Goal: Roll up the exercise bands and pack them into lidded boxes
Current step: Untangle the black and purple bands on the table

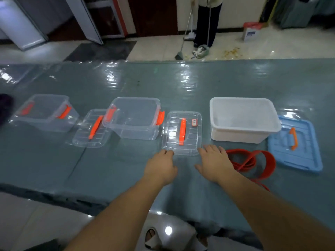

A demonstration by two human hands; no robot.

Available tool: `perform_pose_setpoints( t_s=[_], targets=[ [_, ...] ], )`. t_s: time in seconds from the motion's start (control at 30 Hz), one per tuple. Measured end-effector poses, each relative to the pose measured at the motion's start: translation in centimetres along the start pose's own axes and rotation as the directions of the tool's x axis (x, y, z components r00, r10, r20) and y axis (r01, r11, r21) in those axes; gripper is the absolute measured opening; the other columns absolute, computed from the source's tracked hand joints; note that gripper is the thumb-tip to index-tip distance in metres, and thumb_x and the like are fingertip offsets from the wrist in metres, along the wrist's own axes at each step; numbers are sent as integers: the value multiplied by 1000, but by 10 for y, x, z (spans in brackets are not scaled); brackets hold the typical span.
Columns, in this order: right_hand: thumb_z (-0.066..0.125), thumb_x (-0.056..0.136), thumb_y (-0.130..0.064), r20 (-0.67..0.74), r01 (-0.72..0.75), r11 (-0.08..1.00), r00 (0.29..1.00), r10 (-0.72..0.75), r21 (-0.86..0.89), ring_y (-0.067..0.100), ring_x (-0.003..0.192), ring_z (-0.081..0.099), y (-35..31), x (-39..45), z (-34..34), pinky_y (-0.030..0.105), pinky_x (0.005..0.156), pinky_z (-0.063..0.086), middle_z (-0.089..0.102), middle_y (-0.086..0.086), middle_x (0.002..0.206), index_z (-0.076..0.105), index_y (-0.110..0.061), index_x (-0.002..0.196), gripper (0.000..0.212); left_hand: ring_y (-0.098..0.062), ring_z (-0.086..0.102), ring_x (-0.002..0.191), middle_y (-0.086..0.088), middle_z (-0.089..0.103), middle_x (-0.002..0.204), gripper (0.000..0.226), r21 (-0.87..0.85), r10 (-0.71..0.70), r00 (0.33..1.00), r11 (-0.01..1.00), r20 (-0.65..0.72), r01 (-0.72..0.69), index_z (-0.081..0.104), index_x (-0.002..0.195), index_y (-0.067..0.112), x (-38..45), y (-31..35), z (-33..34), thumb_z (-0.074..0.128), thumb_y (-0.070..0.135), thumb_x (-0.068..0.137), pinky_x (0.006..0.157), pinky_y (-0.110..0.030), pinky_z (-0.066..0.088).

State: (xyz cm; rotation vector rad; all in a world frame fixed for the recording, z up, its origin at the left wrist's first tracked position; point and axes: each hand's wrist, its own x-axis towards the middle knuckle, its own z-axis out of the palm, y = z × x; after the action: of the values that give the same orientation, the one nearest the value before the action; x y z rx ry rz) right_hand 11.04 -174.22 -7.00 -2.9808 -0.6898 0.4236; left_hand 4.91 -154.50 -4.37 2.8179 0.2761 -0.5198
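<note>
Head view:
Band (252,161): red, lies loose and unrolled on the table (126,84), in loops that stretch left to right, with a strand trailing toward the near edge; it sits in front of the white box (243,120), between the right hand and the blue lid (297,147).
Right hand (214,163): palm down, fingers spread and straight, holds nothing; the band lies just beside it, to its right, partly hidden behind it.
Left hand (161,166): palm down, fingers loosely bent, holds nothing; fingertips at the near left corner of the clear lid (182,133), whether touching I cannot tell. The band is well apart from it, beyond the right hand.
Clear lid: flat, orange handle pointing away from the person.
Boxes: middle clear box (134,118) and left clear box (45,113), both open, orange latches; a second clear lid (91,129) lies between them.
White box: open, right of the clear lid.
Blue lid: flat, far right, orange handle.
</note>
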Motion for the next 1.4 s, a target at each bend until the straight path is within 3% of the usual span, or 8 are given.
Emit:
perform_pose_setpoints(
  t_s=[0.27,0.67,0.97,1.17,1.4],
  targets=[
    [59,93,-54,-23,117,990,993,-115,74,31,137,49,-143,45,-28,46,110,43,51,4,148,43,-22,145,64,-28,51,134,-1,49,147,53,-74,-181,974,982,-137,172,47,147,25,-30,-119,-45,56,34,96,103,-43,47],
    [57,94,-52,-15,353,934,936,-353,57,31,136,50,-419,78,-33,44,108,44,52,4,147,45,-21,145,62,-29,52,132,-2,53,142,51,-251,-471,853,874,-223,417,49,144,24,-111,-350,-85,55,37,94,104,-45,46],
    [53,94,-53,-33,552,834,834,-551,17,29,140,46,-587,98,-36,47,116,37,51,4,149,48,-23,143,58,-27,50,131,-2,53,143,49,-372,-656,737,733,-163,570,49,143,24,-171,-473,-70,50,42,98,100,-43,42],
    [51,96,-52,-26,661,750,750,-660,27,27,143,44,-670,131,-34,50,118,34,50,3,151,48,-23,145,57,-26,53,121,-3,54,134,44,-411,-741,657,647,-140,643,50,135,24,-177,-531,-73,49,50,99,95,-43,47],
    [50,98,-51,21,749,661,661,-750,39,27,140,46,-739,178,-33,46,117,34,52,3,149,46,-23,148,58,-29,51,128,-4,53,140,46,-438,-844,519,521,-138,732,49,138,23,-173,-597,-117,49,48,99,100,-45,44]
  ],
)
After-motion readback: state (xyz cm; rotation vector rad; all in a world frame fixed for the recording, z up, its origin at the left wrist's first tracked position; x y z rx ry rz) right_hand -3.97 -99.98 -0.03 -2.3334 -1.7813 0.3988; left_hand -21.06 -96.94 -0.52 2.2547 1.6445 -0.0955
